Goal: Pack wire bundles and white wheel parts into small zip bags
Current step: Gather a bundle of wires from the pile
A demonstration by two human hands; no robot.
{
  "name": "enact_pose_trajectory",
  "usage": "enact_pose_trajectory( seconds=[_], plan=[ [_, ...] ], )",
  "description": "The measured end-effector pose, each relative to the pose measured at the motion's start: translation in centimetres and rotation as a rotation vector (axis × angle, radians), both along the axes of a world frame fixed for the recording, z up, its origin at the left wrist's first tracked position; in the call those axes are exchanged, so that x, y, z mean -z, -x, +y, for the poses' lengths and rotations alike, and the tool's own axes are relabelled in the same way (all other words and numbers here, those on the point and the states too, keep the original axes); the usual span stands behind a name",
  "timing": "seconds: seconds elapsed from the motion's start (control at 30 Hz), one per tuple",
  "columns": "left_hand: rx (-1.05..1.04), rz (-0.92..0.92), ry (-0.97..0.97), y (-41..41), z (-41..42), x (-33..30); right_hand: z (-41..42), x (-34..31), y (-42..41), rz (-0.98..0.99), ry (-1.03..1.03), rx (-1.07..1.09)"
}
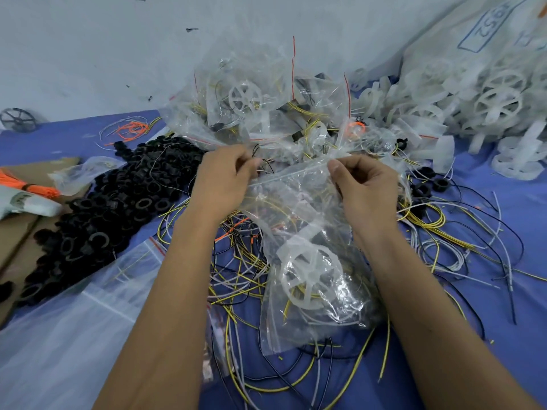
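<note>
Left hand [225,176] and right hand [365,180] pinch the zip bag [310,261] mouth; black wire [268,165] at 11 o'clock may foul the seal.

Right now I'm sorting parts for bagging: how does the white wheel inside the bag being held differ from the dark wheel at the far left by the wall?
The white wheel is translucent white; the dark wheel looks black. The white wheel sits inside the zip bag pinched by the left hand and right hand; the dark wheel stands loose and unbagged. Both are spoked rings.
</note>
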State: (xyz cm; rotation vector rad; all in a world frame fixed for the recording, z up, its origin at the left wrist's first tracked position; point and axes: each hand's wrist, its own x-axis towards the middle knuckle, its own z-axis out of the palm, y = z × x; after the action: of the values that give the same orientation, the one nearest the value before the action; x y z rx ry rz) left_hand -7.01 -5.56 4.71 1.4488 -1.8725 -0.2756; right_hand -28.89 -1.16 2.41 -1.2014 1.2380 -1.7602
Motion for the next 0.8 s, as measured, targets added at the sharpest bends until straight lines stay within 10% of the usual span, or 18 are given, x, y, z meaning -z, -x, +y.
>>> enact_pose_trajectory(
  seconds=[0.2, 0.33, 0.8],
  plan=[
    [0.189, 0.595, -0.494, 0.3, 1.2, -0.8, -0.7, 0.5, 0.2, -0.042, 0.004, 0.222],
    [0.349, 0.599, -0.759, 1.3, 2.1, -0.3, -1.1, 1.1, 0.6, -0.107, -0.034, 0.282],
    [-0.013, 0.510, -0.336, 2.7, 0.3, 2.5, 0.2, 0.1, 0.2, 0.026, 0.053, 0.161]
  ],
)
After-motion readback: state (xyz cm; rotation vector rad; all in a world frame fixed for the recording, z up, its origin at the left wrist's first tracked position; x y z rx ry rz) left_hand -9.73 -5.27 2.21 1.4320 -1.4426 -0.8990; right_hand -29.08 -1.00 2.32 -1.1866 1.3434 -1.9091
